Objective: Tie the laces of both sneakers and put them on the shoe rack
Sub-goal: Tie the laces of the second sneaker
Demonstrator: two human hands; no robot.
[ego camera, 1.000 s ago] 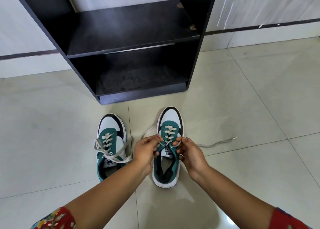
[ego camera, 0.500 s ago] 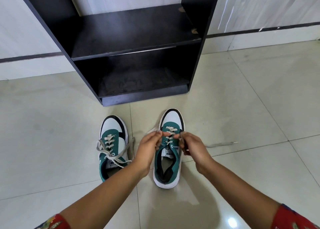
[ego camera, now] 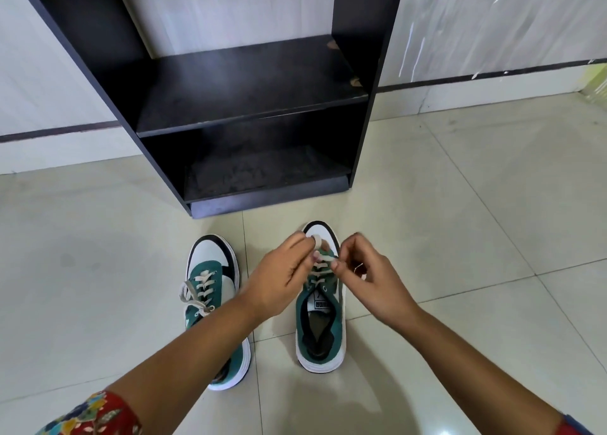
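Two green, white and black sneakers stand side by side on the tiled floor, toes toward a black shoe rack (ego camera: 249, 109). The left sneaker (ego camera: 210, 277) has loose beige laces hanging over its side; my left forearm crosses its heel. Over the right sneaker (ego camera: 323, 329) both hands meet above the lacing. My left hand (ego camera: 282, 277) pinches a loop of the right sneaker's lace (ego camera: 318, 240) near the toe. My right hand (ego camera: 368, 277) is closed on the other lace end, of which a short piece shows in the palm.
The rack has two open shelves, a dusty lower shelf (ego camera: 262, 172) and an upper one, standing against a pale wall (ego camera: 492, 24). Light floor tiles (ego camera: 476, 204) spread to both sides. A yellowish object (ego camera: 596, 83) sits at the far right edge.
Both hands have moved up from the tongue toward the toe of the right sneaker, pulling the lace ends in. The lace that trailed on the floor to the right is gathered up.
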